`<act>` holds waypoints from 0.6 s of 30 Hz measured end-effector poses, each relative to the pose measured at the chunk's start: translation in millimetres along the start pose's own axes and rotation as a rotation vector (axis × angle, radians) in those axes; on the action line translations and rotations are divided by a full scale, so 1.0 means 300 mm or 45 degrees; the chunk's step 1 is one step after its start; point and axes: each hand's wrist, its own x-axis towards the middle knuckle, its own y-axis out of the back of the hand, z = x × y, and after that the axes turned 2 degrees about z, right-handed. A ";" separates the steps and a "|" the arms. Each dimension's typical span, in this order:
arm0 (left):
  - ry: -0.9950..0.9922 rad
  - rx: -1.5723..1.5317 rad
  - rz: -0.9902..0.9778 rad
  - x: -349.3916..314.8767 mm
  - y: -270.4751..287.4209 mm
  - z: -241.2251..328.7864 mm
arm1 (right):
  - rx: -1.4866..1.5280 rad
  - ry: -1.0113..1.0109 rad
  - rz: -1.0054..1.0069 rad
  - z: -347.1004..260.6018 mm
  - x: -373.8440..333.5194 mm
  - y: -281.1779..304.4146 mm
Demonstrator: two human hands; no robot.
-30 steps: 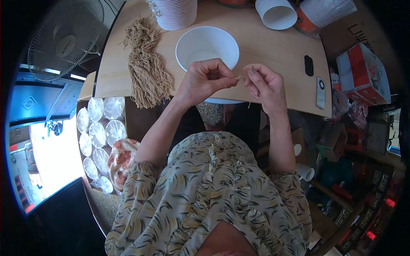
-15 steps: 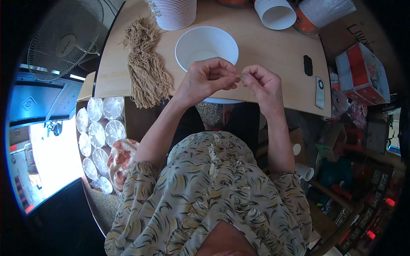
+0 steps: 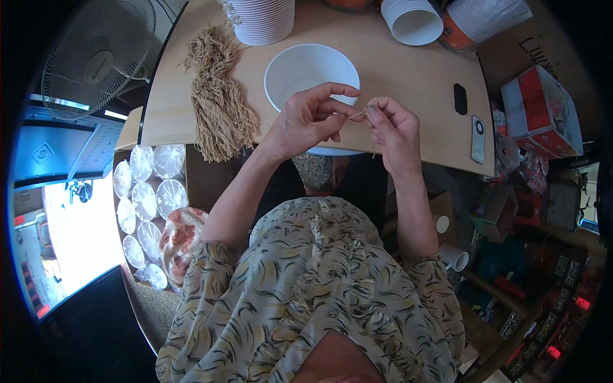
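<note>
A short piece of beige string (image 3: 360, 115) is stretched between my two hands in front of a white paper tub (image 3: 281, 76). My left hand (image 3: 313, 118) pinches one end between thumb and fingertips, its index finger raised. My right hand (image 3: 396, 127) grips the string between thumb and index finger, and a loose tail hangs below it. Both hands are over the near edge of the table, partly covering the tub's near rim. To the left lies a thick bundle of tan strings (image 3: 220, 105) on the tabletop.
A stack of white tubs (image 3: 262, 22) stands at the back; more stacked tubs (image 3: 412, 24) lie on their sides at the back right. On the table's right are a black object (image 3: 460, 99) and a phone-like slab (image 3: 477, 137). A box of plastic-wrapped cups (image 3: 145, 201) stands lower left.
My fingers have drawn slightly apart, and more string now shows between them. The index finger of my left hand has straightened. The white tub sits slightly farther right and nearer.
</note>
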 end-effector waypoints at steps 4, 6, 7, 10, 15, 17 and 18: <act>-0.189 0.079 0.087 0.009 -0.021 -0.031 | 0.119 0.005 0.016 -0.013 -0.002 -0.003; -0.203 0.316 0.118 0.006 -0.034 -0.011 | 0.083 0.014 -0.007 -0.027 -0.015 0.013; -0.210 0.556 0.149 0.002 -0.042 -0.001 | 0.051 0.022 -0.031 -0.039 -0.023 0.016; -0.433 0.614 0.242 0.005 -0.063 -0.003 | -0.095 0.103 -0.006 -0.099 -0.068 0.013; -0.812 1.042 0.188 -0.010 -0.063 -0.014 | -0.511 0.048 -0.076 -0.081 -0.124 0.163; -0.799 1.182 0.155 -0.024 -0.069 -0.013 | -0.390 0.060 0.028 -0.088 -0.152 0.193; -0.794 1.243 0.154 -0.029 -0.069 -0.022 | -0.359 0.137 0.030 -0.105 -0.166 0.201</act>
